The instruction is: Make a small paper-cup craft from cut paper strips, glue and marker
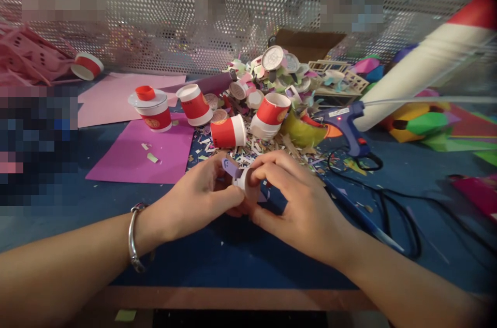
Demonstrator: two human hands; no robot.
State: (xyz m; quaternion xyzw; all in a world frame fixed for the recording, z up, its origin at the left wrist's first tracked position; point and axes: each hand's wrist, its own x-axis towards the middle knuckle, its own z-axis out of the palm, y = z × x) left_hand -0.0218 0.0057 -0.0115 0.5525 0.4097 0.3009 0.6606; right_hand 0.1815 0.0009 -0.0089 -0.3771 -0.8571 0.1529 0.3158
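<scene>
Pinching one small white-and-purple paper piece (pixel 244 179) between them above the blue desk (pixel 233 255), the left hand (pixel 202 196) and right hand (pixel 298 198) have each grip clamped on it, near five red paper cups (pixel 229 132) and one glue gun (pixel 347 123).

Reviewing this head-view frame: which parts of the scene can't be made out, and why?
- Small white piece with purple paper: mostly covered by the left hand and right hand; shape unclear.
- Left side of blue table: a pixelated block hides it.
- Behind the mesh screen: pixelated patches.
- White and red tube: cut by the right edge, blurred.
- Cup pile: prints too small.
</scene>
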